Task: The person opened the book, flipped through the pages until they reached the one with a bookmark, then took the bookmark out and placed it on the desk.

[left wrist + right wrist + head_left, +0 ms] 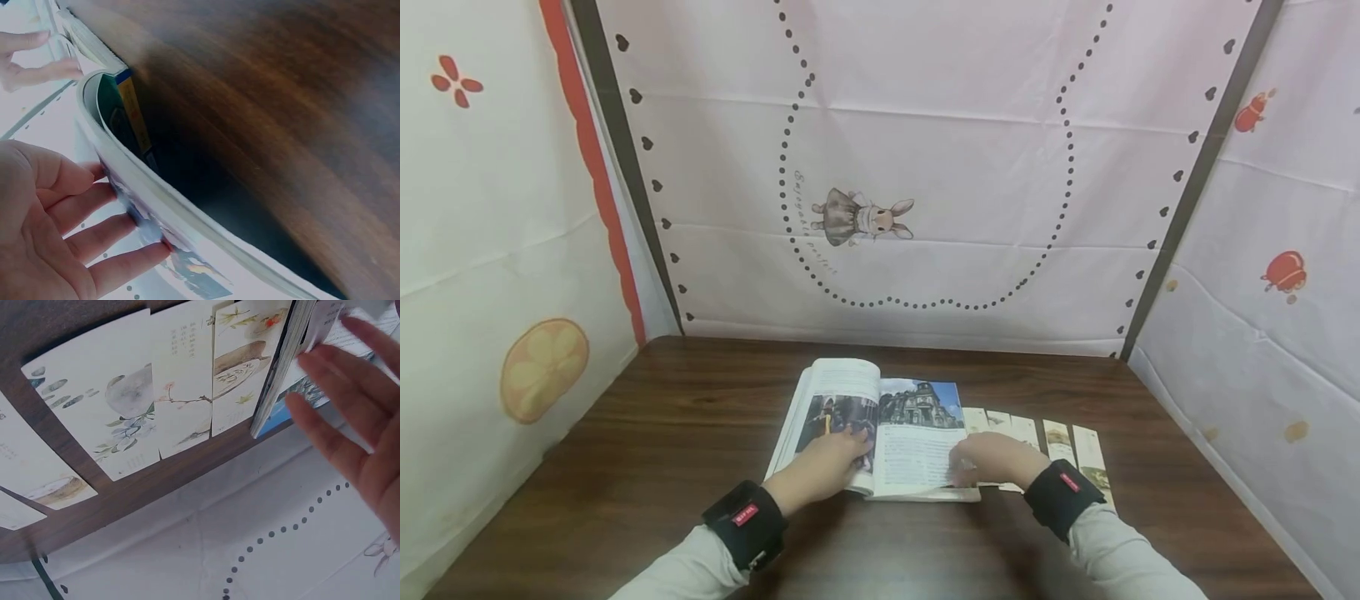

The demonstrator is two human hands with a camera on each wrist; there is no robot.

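An open book lies on the wooden table, with photos and text on both pages. My left hand rests on its left page, fingers spread over a photo; in the left wrist view these fingers press the curving page. At the right page's lower outer edge is my right hand. Its fingers are spread in the right wrist view, with tips at the edge of a slightly raised page. The left wrist view shows its thumb and a finger apart beside the page's edge.
Several illustrated cards lie in a row right of the book, partly covered by my right hand and wrist. Brown table surface surrounds them. Printed cloth hangs behind the table and at both sides.
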